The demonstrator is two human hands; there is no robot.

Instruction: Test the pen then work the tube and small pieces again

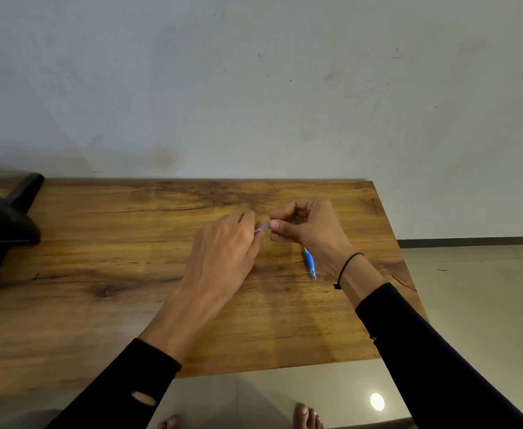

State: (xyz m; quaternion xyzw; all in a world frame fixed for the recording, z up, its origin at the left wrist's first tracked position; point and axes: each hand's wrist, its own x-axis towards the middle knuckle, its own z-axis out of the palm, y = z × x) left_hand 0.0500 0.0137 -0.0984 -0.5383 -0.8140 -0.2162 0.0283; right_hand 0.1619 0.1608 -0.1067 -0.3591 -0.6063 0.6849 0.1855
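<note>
Clear plastic, one small pen piece (262,226) sat pinched between two hands above the worktop (99,243) middle: left hand (223,243) and right hand (308,229) each had their grip clamped on an end. One blue pen barrel (309,262) lay beneath the right wrist, near the worktop's right edge. Bare wood stretched leftward to one dark object (0,230).

Dim, even indoor light with a greenish-grey cast. A lamp overhead shows as a round bright glare spot on the glossy floor (377,401). Soft shadows lie under the hands (265,230) on the counter (99,243). Wide-angle distortion bends the edges; the dark object (3,224) at left is blurred.
</note>
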